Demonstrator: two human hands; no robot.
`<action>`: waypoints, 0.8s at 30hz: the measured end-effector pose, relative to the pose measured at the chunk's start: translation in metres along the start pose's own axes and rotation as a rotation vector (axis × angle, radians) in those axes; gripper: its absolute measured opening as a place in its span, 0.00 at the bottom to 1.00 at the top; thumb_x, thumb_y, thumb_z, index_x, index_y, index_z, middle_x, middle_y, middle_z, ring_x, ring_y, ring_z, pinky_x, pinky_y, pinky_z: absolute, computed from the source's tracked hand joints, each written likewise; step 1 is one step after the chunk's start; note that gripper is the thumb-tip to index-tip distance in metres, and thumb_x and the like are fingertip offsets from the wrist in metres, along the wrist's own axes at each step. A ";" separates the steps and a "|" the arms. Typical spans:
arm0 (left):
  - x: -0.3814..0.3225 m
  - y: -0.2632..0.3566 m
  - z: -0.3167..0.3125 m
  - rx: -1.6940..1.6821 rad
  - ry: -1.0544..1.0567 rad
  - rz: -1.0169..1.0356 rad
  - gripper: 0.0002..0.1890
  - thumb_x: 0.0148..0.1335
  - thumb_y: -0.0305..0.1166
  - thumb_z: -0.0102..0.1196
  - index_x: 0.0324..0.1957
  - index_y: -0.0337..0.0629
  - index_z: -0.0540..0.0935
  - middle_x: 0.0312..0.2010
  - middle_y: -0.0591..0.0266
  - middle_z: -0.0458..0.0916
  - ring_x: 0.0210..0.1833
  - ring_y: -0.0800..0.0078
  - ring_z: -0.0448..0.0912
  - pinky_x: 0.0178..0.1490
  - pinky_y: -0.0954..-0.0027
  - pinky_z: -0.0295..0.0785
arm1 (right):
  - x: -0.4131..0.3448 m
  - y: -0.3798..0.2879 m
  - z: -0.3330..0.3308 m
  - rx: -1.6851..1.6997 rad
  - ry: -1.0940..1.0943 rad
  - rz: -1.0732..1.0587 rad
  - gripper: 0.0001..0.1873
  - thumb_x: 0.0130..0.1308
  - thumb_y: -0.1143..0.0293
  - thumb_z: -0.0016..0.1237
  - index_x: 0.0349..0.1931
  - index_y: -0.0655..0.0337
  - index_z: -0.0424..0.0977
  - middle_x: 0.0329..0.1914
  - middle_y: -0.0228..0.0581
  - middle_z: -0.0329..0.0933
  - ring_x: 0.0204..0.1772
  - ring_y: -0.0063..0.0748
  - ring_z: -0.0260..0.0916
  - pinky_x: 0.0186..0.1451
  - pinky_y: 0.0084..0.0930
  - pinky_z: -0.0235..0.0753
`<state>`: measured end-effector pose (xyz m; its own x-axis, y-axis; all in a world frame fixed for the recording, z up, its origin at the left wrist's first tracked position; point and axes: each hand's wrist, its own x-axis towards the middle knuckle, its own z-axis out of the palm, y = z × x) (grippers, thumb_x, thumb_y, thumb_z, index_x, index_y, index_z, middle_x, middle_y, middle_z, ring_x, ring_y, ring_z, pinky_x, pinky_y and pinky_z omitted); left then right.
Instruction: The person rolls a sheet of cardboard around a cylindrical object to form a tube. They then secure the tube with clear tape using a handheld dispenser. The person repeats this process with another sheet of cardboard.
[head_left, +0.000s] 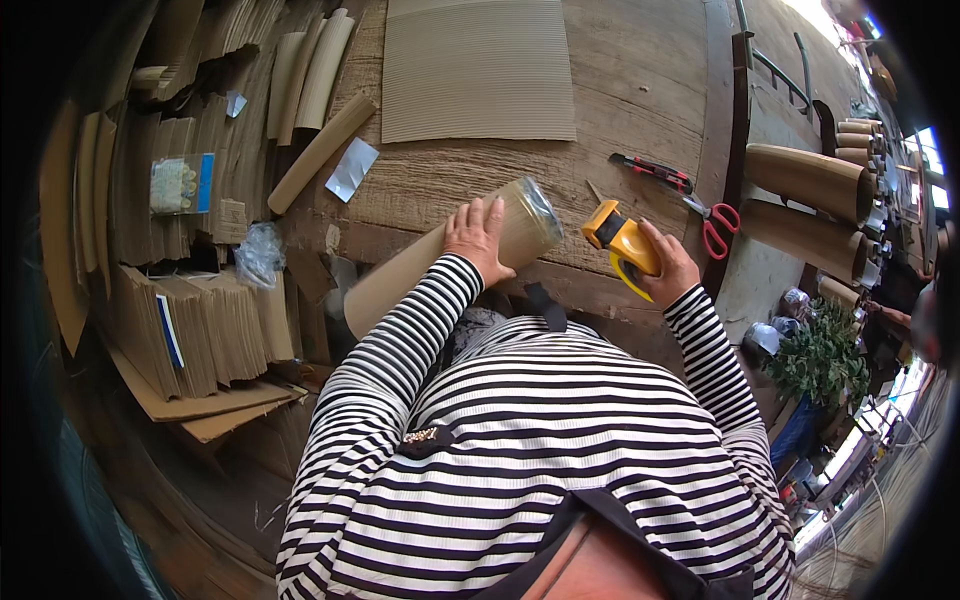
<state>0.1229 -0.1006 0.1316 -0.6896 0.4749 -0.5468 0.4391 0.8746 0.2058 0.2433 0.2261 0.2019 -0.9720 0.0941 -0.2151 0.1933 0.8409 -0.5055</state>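
Note:
My left hand (478, 238) lies with its fingers spread on a cardboard tube (405, 281), which slants across the near edge of the wooden table. Clear, shiny plastic or tape wraps the tube's right end. Just right of that end, my right hand (670, 262) grips a yellow tape dispenser (631, 244). Beyond it on the table lie a red-and-black utility knife (651, 172) and red-handled scissors (716, 223). A sheet of corrugated cardboard (478, 71) lies flat farther back.
Rolled cardboard (322, 154) and a small silvery sheet (352, 169) lie to the left. Stacked cardboard (202, 330) and crumpled clear plastic (259, 255) stand at far left. Larger tubes (810, 184) and a leafy plant (821, 352) are at right, with part of another person beyond.

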 end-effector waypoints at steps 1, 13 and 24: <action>-0.003 0.006 0.000 0.068 0.014 0.037 0.68 0.44 0.60 0.76 0.81 0.54 0.46 0.78 0.43 0.51 0.82 0.45 0.49 0.83 0.43 0.42 | 0.003 0.000 -0.005 0.046 -0.064 0.035 0.42 0.58 0.70 0.68 0.74 0.49 0.66 0.51 0.44 0.78 0.54 0.46 0.82 0.60 0.33 0.82; -0.015 -0.021 0.033 0.006 0.268 0.028 0.71 0.35 0.62 0.78 0.79 0.44 0.54 0.78 0.53 0.53 0.82 0.54 0.48 0.83 0.43 0.38 | 0.063 -0.107 -0.022 -0.129 -0.258 -0.437 0.33 0.58 0.65 0.66 0.67 0.48 0.75 0.47 0.43 0.79 0.47 0.44 0.83 0.49 0.35 0.85; -0.020 -0.010 0.014 0.032 0.120 -0.067 0.66 0.44 0.61 0.76 0.81 0.58 0.49 0.81 0.59 0.49 0.84 0.57 0.45 0.83 0.43 0.36 | 0.062 -0.069 -0.036 -0.504 -0.504 -0.386 0.36 0.62 0.65 0.61 0.72 0.33 0.67 0.46 0.43 0.76 0.48 0.44 0.82 0.47 0.41 0.85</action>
<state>0.1404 -0.1205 0.1295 -0.7810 0.4257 -0.4570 0.4069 0.9019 0.1448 0.1649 0.1933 0.2539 -0.7577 -0.4023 -0.5139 -0.3438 0.9153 -0.2098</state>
